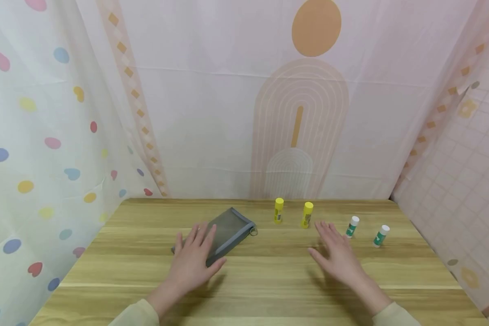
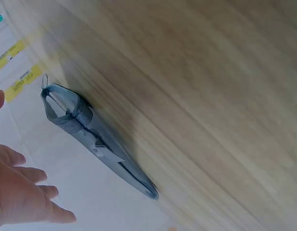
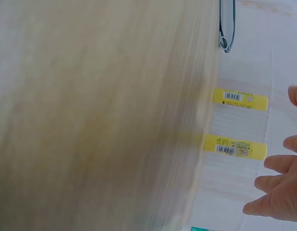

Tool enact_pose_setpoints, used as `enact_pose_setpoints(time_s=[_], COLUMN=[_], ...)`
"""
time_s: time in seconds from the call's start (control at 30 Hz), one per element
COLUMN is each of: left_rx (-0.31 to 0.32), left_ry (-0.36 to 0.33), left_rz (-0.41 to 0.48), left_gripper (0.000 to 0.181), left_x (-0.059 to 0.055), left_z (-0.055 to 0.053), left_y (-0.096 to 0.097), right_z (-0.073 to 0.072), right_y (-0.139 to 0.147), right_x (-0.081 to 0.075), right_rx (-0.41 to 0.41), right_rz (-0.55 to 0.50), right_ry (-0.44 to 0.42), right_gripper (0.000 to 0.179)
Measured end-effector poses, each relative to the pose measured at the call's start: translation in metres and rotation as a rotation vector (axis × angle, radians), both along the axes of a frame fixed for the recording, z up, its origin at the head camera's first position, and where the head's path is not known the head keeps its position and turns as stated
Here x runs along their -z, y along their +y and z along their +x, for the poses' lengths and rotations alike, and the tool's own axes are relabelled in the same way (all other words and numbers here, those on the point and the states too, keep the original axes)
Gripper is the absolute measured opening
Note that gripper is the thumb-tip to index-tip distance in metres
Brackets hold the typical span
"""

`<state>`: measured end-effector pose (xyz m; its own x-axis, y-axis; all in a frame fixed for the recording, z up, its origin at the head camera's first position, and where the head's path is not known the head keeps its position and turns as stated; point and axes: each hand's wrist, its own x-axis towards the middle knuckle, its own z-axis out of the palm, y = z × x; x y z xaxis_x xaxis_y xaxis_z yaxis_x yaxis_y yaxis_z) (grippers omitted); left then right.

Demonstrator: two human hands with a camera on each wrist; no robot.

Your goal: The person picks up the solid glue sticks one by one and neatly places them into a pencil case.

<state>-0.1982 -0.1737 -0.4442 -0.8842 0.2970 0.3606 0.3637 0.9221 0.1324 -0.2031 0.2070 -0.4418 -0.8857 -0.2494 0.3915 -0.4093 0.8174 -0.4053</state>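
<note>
Wood tbl (image 1: pixel 265 290), L curtain (image 1: pixel 53 163) (dotted)

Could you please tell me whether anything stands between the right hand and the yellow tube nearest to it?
Nothing visible does: the head and right wrist views show no object between the right hand and that yellow tube. The other yellow tube stands farther left, and the white-capped tubes stand right of the fingers.

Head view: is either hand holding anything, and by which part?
Nothing is held; left hand hovers by the pouch, right hand near the glue sticks.
</note>
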Motion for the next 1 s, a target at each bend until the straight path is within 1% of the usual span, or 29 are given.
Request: enact_pose_setpoints(time_s=[0.13,0.27,0.47,0.6,0.73,1.0], left_rx=[0.01,0.031,0.069,0.089,0.097,0.083], left_ry=[0.006,0.032,0.051,0.054,0.037,-0.018], left_rz=[-0.008,-0.001,0.004,-0.007,-0.023,-0.065], left_gripper=[0.085,0.082,0.074,0.073,0.072,0.067], left_x=[-0.001,0.0,0.004,0.007,0.009,0.011], left_z=[-0.003,-0.007,-0.012,-0.015,-0.018,-0.023], left_y=[0.003,0.005,0.005,0.005,0.006,0.009], right_z=[-0.003,-0.005,-0.008,-0.01,-0.011,-0.012], right_y=[0.001,0.001,0.003,0.004,0.006,0.009], right_x=[-0.001,0.0,0.0,0.0,0.0,-0.004], right_rx=[0.003,0.014,0.039,0.048,0.055,0.091], right_rz=[-0.054,-0.109,-0.183,-0.218,-0.233,-0.257], right_ry=[0.008,0.006,-0.038,-0.062,-0.081,-0.138], right_gripper=[0.067,0.065,0.063,0.063,0.063,0.062])
